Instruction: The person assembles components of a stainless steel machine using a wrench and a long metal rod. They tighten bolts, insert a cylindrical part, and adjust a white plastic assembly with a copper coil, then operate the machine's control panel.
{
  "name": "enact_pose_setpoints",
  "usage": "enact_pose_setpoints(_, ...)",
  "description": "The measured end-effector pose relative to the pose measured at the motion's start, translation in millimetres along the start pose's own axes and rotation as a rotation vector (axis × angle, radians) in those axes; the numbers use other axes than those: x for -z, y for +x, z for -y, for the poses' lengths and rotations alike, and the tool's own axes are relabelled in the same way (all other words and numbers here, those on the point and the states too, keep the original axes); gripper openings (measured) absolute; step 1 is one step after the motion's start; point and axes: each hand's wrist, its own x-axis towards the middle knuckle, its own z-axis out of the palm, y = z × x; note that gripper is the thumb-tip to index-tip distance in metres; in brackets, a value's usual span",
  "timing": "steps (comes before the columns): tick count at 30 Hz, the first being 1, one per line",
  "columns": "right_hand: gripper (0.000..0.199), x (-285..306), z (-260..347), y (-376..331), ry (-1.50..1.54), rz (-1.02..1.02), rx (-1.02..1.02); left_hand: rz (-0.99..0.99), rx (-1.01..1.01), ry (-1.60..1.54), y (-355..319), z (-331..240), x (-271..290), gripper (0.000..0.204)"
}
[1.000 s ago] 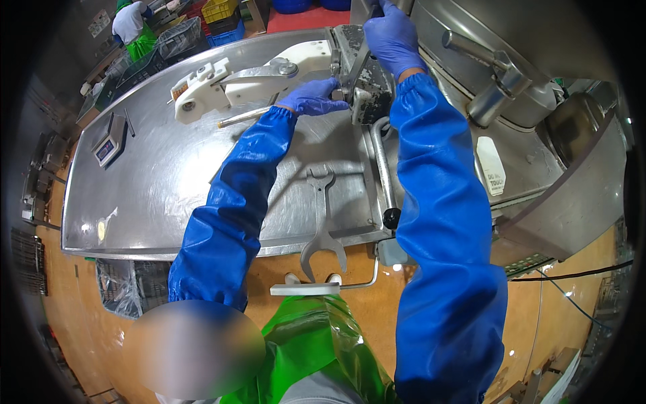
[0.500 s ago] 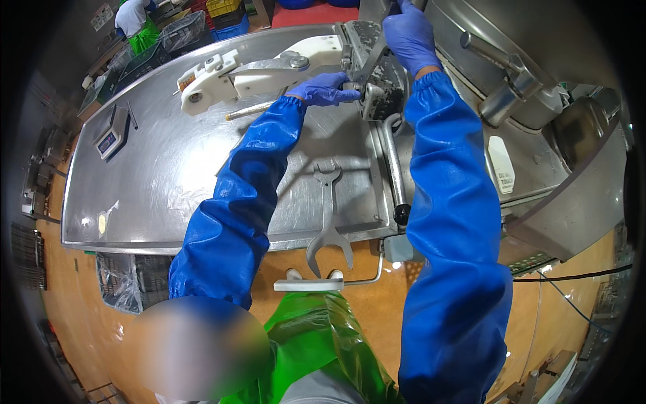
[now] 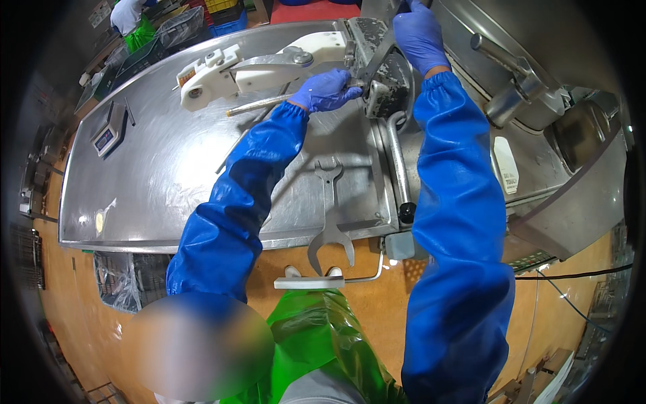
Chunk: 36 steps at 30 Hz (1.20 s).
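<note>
My left hand (image 3: 327, 91), in a purple glove, has its fingers bent around a short metal fitting (image 3: 356, 83) on the side of a worn dark metal block (image 3: 386, 91). My right hand (image 3: 418, 39), gloved alike, is closed at the upper end of a flat metal bar (image 3: 381, 55) that slants down across the block; its fingertips are partly hidden. A long metal rod (image 3: 259, 105) reaches left from beside my left hand. White plastic machine parts with a metal arm (image 3: 272, 65) lie beyond it. Below my hands, a large double-ended open wrench (image 3: 330, 202) rests on the steel table (image 3: 161, 175).
A small scale (image 3: 109, 131) stands at the table's left. Right of the block are a bent metal lever (image 3: 398, 161), a round steel machine housing (image 3: 484, 34) and a white plastic piece (image 3: 505, 165). Crates (image 3: 182, 30) and another person (image 3: 133, 23) are at the far left.
My left fingers have curled more around the fitting, and more of the rod shows. My right hand has shifted slightly right and down in the picture, still at the bar.
</note>
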Motion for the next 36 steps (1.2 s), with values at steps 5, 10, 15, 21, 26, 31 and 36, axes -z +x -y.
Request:
enact_pose_setpoints(5, 0.038, -3.8, -12.3, 3.6, 0.011, -0.031, 0.037, -0.183, -0.176, 0.413, -17.7, -16.5, -25.8, 0.03)
enact_pose_setpoints(10, 0.036, -0.3, -6.1, 0.3, 0.035, -0.012, 0.007, -0.459, -0.209, 0.488, -47.5, -10.8, -28.4, 0.052)
enact_pose_setpoints(15, 0.035, -6.8, -12.4, 2.3, -0.028, -0.054, 0.031, -0.047, -0.038, 0.047, -2.5, 5.0, -6.3, 0.059)
enact_pose_setpoints(21, 0.035, 0.1, -11.7, 1.3, -0.017, -0.012, 0.028, -0.191, -0.042, 0.105, -5.3, -10.6, -23.6, 0.046)
enact_pose_setpoints(26, 0.035, 1.4, -4.0, -0.5, 0.04, -0.011, 0.054, -0.362, -0.19, 0.247, -8.6, -12.9, -35.1, 0.047)
enact_pose_setpoints(31, 0.036, -1.3, -7.4, -1.3, 0.044, -0.034, 0.036, -0.129, -0.101, -0.097, 11.7, 3.3, -1.0, 0.055)
enact_pose_setpoints(36, 0.037, 2.1, 5.3, -5.0, 0.075, 0.0, 0.018, 0.245, 0.179, -0.351, 14.6, 8.2, 8.2, 0.046)
